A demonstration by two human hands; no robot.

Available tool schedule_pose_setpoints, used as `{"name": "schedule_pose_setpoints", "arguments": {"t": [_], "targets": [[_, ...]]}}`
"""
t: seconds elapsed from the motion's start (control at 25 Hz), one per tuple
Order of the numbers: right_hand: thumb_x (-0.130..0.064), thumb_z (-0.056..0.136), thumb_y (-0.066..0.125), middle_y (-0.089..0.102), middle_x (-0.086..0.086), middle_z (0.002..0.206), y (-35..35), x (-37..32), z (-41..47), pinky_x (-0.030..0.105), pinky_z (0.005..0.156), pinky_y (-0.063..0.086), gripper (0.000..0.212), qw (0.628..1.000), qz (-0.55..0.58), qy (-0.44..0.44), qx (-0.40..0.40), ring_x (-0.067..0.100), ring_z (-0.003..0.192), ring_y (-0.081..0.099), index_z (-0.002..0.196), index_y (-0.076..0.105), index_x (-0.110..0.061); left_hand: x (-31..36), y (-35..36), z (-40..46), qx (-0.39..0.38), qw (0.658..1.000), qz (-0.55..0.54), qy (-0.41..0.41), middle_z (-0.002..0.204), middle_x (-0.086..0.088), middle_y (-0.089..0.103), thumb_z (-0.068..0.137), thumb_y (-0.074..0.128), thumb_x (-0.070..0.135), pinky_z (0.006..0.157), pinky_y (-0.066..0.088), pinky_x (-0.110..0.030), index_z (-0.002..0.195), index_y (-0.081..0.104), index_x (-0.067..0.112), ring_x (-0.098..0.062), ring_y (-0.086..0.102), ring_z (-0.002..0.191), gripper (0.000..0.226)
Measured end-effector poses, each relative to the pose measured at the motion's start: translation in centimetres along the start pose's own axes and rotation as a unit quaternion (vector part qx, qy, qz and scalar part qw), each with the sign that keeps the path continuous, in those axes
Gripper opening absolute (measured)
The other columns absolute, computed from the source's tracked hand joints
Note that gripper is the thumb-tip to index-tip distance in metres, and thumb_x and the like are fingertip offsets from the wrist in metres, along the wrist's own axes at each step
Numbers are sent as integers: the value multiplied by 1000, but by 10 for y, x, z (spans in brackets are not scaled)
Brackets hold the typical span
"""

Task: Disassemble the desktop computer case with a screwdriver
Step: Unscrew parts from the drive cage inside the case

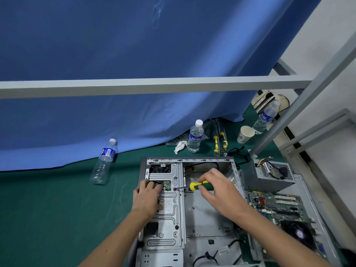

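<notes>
Screwdriver [200, 186] in right hand's [217, 187] curled grip

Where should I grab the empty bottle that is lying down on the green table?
Grip the empty bottle around its ribbed clear middle, below the blue label. It lies tilted on the green table, cap toward the blue curtain, so come from above and wrap your fingers across the body. The open sides leave room; both hands are busy at the computer case.

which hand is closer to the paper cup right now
Right. The right hand, gripping the screwdriver, is below the paper cup; the left hand lies farther left on the case.
</notes>
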State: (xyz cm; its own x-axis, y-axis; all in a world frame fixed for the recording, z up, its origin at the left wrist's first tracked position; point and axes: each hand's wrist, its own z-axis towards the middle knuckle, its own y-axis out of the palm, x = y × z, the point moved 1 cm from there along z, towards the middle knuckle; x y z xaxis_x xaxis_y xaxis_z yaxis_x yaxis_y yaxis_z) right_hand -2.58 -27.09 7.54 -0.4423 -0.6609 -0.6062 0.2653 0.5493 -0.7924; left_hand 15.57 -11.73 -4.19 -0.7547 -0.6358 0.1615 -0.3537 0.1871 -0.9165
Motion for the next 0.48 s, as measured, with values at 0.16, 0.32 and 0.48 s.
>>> {"name": "schedule_pose_setpoints", "arguments": {"t": [0.16, 0.32, 0.48], "targets": [[-26, 95, 60, 50, -9, 98, -4, -2, 6, 33, 81, 48, 12, 1000, -7, 5, -24, 7, 83, 57, 103, 64, -18, 1, 0, 2, -5, 1000, -1, -9, 138, 6, 43, 81, 74, 39, 108, 29, -46, 142, 38, 33, -24, 18, 140, 71], [-29, 95, 57, 50, -6, 101, -12, -15, 23, 39, 84, 48, 17, 994, -59, -2, -97, 17, 89, 57, 107, 64, -20, 1, 0, 3, -5, 1000, 5, -9, 138, 6, 43, 81, 74, 41, 108, 29, -46, 141, 38, 33, -24, 19, 140, 70], [-27, 94, 56, 55, 6, 96, -19, -47, 61, 36, 77, 46, 17, 967, -185, -37, -172, 28, 92, 58, 93, 62, -10, 2, -2, 4, -10, 1000, 22, -9, 139, 5, 42, 81, 73, 43, 107, 31, -46, 141, 37, 33, -25, 19, 139, 71]]}}
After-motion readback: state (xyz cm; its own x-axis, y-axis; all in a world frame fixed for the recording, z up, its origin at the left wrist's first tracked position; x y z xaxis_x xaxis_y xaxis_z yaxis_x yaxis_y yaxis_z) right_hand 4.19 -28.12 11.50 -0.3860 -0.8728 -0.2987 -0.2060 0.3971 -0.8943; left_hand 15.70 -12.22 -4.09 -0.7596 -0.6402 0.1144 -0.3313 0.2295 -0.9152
